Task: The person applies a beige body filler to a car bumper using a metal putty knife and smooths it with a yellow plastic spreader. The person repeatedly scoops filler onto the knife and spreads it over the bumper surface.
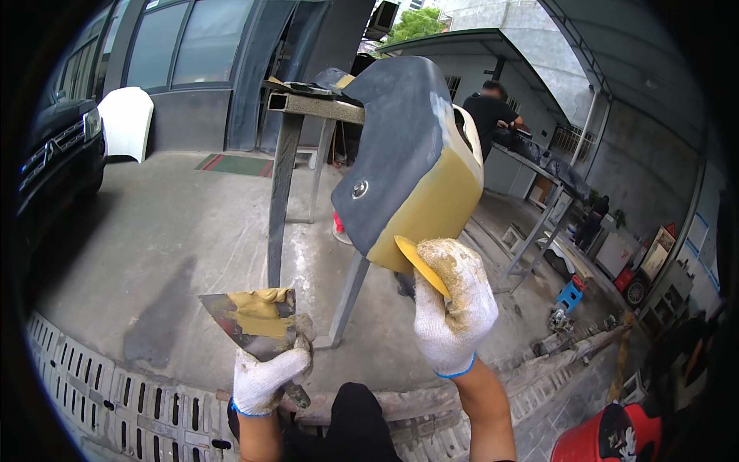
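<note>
Before me a dark grey car bumper point(396, 127) hangs tilted from a metal stand point(283, 208). A broad coat of yellow putty point(431, 192) covers its lower right side. My right hand point(458, 296), in a soiled white glove, grips a yellow plastic spreader point(422, 266). The spreader's upper end is at the bumper's lower edge; whether it touches is unclear. Lower left, my gloved left hand point(265, 377) is closed round the handle of a putty knife point(223, 309). The knife's wide metal blade bears a heap of yellow putty point(265, 312).
A dark car point(58, 154) stands at the far left, near a white panel point(127, 123). Drain grating point(115, 396) crosses the near floor. A red bin point(608, 435) is at lower right. Another person point(486, 115) works at the back; a blue stool point(570, 294) stands right.
</note>
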